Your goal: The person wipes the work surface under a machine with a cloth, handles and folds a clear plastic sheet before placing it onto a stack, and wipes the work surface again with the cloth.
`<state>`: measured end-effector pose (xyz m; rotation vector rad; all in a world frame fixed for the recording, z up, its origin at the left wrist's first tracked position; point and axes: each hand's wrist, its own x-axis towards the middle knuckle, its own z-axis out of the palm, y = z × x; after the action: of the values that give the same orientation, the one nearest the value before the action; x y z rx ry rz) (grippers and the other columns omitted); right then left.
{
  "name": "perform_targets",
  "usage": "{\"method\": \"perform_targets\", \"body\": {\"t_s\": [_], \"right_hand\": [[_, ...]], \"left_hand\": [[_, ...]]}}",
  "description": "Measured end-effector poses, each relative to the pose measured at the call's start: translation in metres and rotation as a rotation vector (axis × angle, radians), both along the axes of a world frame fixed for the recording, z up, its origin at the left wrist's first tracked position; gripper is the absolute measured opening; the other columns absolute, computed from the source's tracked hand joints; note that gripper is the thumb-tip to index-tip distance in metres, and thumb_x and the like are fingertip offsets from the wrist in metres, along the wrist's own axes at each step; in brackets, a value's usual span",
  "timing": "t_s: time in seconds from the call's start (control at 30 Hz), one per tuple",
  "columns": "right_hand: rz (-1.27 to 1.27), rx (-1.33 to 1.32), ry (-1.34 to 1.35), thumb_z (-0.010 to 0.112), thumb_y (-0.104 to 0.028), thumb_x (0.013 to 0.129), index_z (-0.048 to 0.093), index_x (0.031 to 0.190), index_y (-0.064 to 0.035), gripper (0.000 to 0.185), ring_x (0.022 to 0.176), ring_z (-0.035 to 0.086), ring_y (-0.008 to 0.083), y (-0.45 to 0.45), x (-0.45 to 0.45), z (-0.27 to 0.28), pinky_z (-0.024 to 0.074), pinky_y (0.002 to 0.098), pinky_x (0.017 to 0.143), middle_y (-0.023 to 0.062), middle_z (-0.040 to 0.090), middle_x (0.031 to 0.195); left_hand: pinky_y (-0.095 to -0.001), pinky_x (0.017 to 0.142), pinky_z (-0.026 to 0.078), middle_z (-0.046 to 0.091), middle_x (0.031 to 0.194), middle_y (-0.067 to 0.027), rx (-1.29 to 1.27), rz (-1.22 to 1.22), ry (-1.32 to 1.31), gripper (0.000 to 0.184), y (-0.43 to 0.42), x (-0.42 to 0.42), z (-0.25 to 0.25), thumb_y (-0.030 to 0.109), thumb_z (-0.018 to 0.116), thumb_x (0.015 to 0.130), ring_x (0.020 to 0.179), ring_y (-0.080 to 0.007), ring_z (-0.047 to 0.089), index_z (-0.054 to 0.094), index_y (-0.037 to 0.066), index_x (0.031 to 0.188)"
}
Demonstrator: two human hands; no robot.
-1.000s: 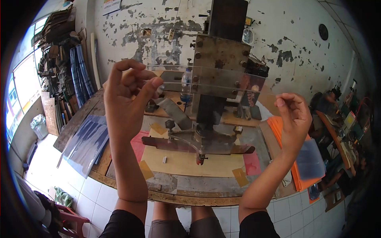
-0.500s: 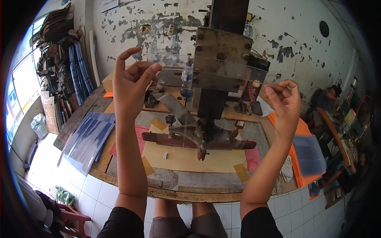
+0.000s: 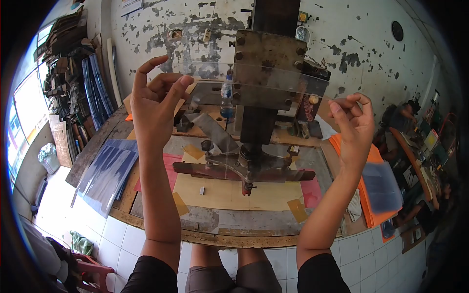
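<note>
A clear plastic sheet [image 3: 278, 82] is stretched between my raised hands, in front of the dark metal press [image 3: 267, 53]. Its thin edges catch the light, but much of its outline is hard to make out. At its left end, my left hand [image 3: 157, 100] pinches it between thumb and curled fingers, with the index finger raised. My right hand [image 3: 354, 119] grips the other end between thumb and bent fingers. Below the sheet, the press's long bar [image 3: 210, 172] hangs over a yellowish board [image 3: 224, 195], where a small pale piece [image 3: 202, 190] lies.
Stacked clear sheets [image 3: 105, 168] lie at the wooden table's left side. On the right are more clear sheets [image 3: 382, 188] over orange material [image 3: 364, 205]. A water bottle [image 3: 226, 100] stands behind, left of the press column. Another person [image 3: 404, 117] is at the far right.
My hands have moved slightly apart, the right one a little up, and the clear sheet between them looks straighter. The whole view has shifted a little.
</note>
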<state>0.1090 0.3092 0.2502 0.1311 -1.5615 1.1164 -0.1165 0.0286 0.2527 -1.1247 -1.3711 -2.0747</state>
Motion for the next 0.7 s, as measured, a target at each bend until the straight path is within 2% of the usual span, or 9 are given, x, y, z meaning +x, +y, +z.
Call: {"method": "perform_targets", "body": {"t_s": [0.27,0.47,0.7], "right_hand": [[-0.015,0.041,0.022,0.077,0.001,0.098,0.055,0.130,-0.0007,0.039,0.099,0.071,0.0145,-0.002,0.004,0.001,0.0564,0.0291,0.093,0.0136,0.075,0.109],[0.009,0.037,0.034,0.078,0.001,0.097,0.055,0.133,-0.0004,0.042,0.099,0.070,0.0135,-0.009,0.009,0.003,0.0560,0.0281,0.092,0.0120,0.074,0.108],[0.022,0.079,0.056,0.078,0.002,0.096,0.056,0.134,-0.0015,0.044,0.093,0.070,0.0128,-0.020,0.017,0.005,0.0563,0.0276,0.087,0.0111,0.074,0.107]], "left_hand": [[-0.0235,0.077,0.057,0.079,0.101,-0.0087,0.011,0.033,0.033,0.053,-0.001,0.004,0.000,0.007,0.083,0.096,0.086,-0.0110,0.072,0.057,0.000,0.141],[-0.0223,0.073,0.055,0.076,0.095,-0.0040,-0.015,0.071,0.025,0.047,0.003,-0.002,-0.002,0.009,0.084,0.096,0.081,-0.0087,0.068,0.061,0.000,0.136],[-0.0218,0.072,0.053,0.074,0.096,-0.0032,-0.052,0.115,-0.013,0.047,0.006,-0.007,-0.003,0.009,0.083,0.097,0.080,-0.0072,0.067,0.061,0.000,0.138]]}}
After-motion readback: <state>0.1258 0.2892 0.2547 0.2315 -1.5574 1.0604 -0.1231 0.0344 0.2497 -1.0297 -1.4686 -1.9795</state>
